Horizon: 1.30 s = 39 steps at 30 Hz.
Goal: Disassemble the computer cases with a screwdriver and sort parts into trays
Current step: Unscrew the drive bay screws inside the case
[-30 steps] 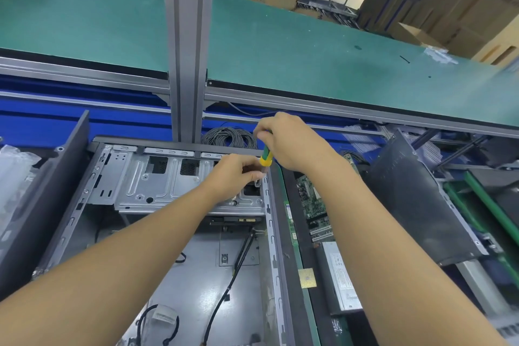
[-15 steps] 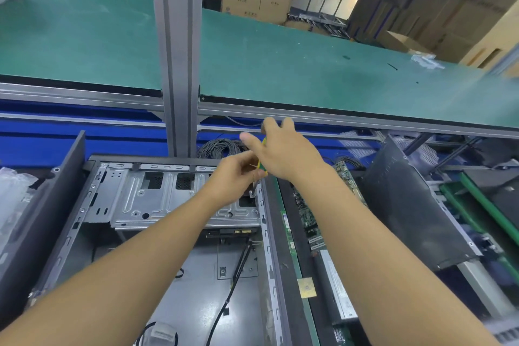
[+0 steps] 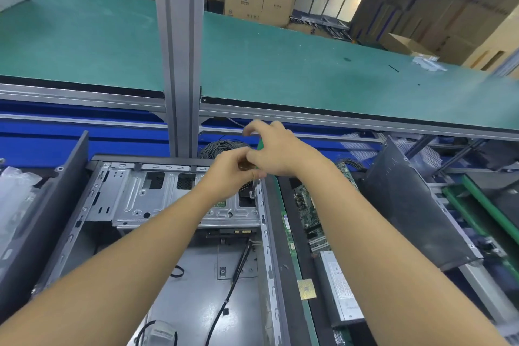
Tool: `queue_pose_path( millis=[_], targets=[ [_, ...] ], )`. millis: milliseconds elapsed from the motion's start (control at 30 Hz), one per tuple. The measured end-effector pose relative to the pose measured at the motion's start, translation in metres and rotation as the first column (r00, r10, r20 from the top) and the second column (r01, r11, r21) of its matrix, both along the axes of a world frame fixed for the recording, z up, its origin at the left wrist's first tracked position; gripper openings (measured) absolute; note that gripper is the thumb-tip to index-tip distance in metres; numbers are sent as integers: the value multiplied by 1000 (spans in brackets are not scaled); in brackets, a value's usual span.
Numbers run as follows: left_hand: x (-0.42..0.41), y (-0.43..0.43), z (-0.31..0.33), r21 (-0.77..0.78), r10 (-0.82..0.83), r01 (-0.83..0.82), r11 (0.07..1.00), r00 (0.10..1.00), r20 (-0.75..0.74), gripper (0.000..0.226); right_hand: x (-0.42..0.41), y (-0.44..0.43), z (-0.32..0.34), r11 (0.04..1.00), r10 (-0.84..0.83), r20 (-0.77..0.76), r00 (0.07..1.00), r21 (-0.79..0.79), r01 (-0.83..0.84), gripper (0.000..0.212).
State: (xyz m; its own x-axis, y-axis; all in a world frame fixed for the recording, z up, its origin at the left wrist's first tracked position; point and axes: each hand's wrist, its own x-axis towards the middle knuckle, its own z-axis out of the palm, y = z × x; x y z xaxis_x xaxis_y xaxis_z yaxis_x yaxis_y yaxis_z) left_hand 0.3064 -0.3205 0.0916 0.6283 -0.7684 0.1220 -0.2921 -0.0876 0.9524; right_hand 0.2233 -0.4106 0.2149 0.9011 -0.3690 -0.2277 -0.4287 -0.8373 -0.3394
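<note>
Now the right hand (image 3: 280, 153) sits looser than a second ago. Then it wrapped the handle in a fist; at this moment its fingers are lifted and blurred over the handle top, so I cannot tell whether it truly grips. The left hand (image 3: 231, 174) is still curled round the lower part of the green-handled, steel-shafted screwdriver (image 3: 260, 146), pinching it just above the shaft. The tip stands on a screw at the right end of the grey pressed-steel drive cage (image 3: 168, 199), inside the open grey metal computer case (image 3: 191, 303).

Both forearms cross the case and hide part of the cage. A coil of thin grey cable (image 3: 222, 147) lies behind the hands. Right of the case are a green circuit board (image 3: 309, 211), a silver power supply box (image 3: 341, 284) and a square gold processor chip (image 3: 306, 289). A dark grey side panel (image 3: 415, 205) leans beyond them.

Past the green-topped bench (image 3: 280, 70), brown cardboard boxes (image 3: 252, 0) bear a round logo. Their print, like the power supply's label, is too small to read.
</note>
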Motion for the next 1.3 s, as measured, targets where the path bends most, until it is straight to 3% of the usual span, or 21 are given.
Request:
queue_pose_path(
  millis=[100, 167, 267, 367, 500, 633, 733, 833, 933, 1033, 1100, 1200, 1300],
  targets=[
    [-4, -5, 2, 59, 66, -69, 996, 996, 54, 24, 2, 3, -3, 961, -163, -1, 987, -229, 158, 67],
    [-7, -8, 5, 89, 50, -58, 994, 994, 95, 31, 4, 4, -5, 936, -196, 8, 981, -297, 190, 53],
    [-5, -7, 9, 77, -105, 107, 991, 994, -31, 34, 5, 1, -4, 964, -143, 16, 990, -223, 143, 19],
    [1, -1, 10, 32, -239, 244, 969, 965, -111, 33, 3, -3, 2, 990, -73, -63, 995, -126, 65, 28],
    [2, 1, 14, 44, -110, 109, 993, 994, 23, 24, 0, -4, 2, 998, -42, -57, 997, -43, 40, 37],
    [-5, -7, 18, 133, -26, 12, 991, 994, 105, 28, 0, 0, -1, 967, -208, 4, 978, -149, 206, 71],
    [-7, -9, 18, 158, -75, 52, 986, 987, 140, 35, 2, 3, -5, 964, -179, 24, 984, -195, 180, 46],
    [-2, -1, 15, 87, -175, 173, 981, 985, 16, 30, 1, 0, -3, 983, -103, 21, 994, -150, 105, 24],
    [3, 9, 12, 26, -224, 227, 974, 970, -92, 30, 1, -2, 2, 997, -27, -17, 999, -76, 26, 23],
    [6, 8, 9, 40, -162, 164, 986, 985, -55, 28, 0, -4, 0, 1000, 0, -8, 1000, 15, 0, 27],
    [4, 4, 7, 54, -114, 115, 992, 993, -22, 24, -2, -2, -1, 998, -45, 4, 999, -40, 45, 34],
    [-3, -4, 8, 123, -76, 68, 990, 995, 63, 31, -2, 0, -4, 959, -199, 33, 979, -197, 202, 66],
    [-4, -7, 8, 127, -139, 124, 984, 983, 118, 27, 1, -1, -8, 951, -205, 51, 977, -223, 212, 45]
  ],
)
